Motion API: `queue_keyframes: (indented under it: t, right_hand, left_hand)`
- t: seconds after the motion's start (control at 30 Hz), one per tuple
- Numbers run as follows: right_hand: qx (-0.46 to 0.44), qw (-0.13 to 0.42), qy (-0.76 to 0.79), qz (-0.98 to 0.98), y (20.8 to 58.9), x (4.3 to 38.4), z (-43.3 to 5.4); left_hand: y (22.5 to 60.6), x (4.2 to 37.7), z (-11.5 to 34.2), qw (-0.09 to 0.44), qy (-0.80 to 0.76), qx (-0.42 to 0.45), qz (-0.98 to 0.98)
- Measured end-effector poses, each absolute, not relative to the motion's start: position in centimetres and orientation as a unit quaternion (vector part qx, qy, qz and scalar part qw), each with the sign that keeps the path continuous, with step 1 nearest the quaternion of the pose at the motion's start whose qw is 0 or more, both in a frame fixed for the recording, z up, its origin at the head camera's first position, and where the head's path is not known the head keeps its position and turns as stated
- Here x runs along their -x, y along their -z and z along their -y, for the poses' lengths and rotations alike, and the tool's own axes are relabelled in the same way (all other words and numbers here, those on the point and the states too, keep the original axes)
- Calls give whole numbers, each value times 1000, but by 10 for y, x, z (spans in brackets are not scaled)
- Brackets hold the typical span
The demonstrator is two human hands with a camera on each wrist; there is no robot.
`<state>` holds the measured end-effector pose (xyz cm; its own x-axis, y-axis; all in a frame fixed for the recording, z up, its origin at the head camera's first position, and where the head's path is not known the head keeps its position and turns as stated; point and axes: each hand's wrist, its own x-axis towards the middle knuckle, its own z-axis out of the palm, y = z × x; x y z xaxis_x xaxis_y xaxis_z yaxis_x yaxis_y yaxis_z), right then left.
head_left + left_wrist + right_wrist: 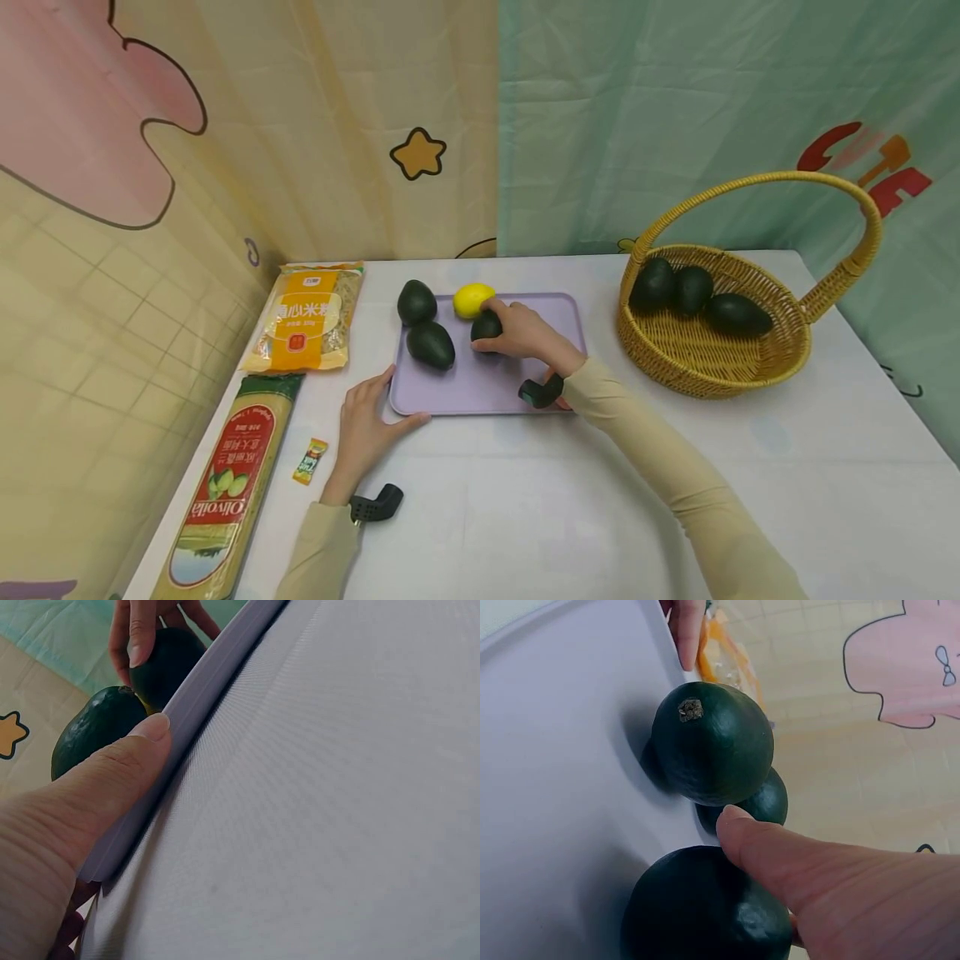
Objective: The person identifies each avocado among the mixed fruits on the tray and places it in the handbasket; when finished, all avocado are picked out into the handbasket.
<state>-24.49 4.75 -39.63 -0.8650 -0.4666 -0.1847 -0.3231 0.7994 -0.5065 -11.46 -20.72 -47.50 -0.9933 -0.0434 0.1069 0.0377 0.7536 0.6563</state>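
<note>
On the lilac tray (510, 398), my right hand (525, 332) grips a dark green avocado (486, 332), thumb and fingers on opposite sides. The right wrist view shows this avocado (705, 907) at the bottom, under my thumb. A yellow lemon (472, 300) lies just behind it. Two more avocados (431, 346) (417, 302) rest one behind the other at the tray's left side. My left hand (367, 425) is spread around the tray's near left corner, fingers along the left edge. Its thumb (124, 769) lies straight against the front rim in the left wrist view.
A wicker basket (712, 382) with a tall handle stands at the right with several avocados (738, 315) inside. At the left are a bag of dry noodles (306, 321), a long spaghetti pack (228, 483) and a small wrapped sweet (310, 461). Curtains hang behind the table.
</note>
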Motion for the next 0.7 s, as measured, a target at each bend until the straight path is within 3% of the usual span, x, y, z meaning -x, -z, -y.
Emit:
queue_keyframes:
  t: [0.7]
  right_hand:
    - [248,178,262,-916,401,244,-56]
  left_hand:
    - [475,115,207,62,345,2,937]
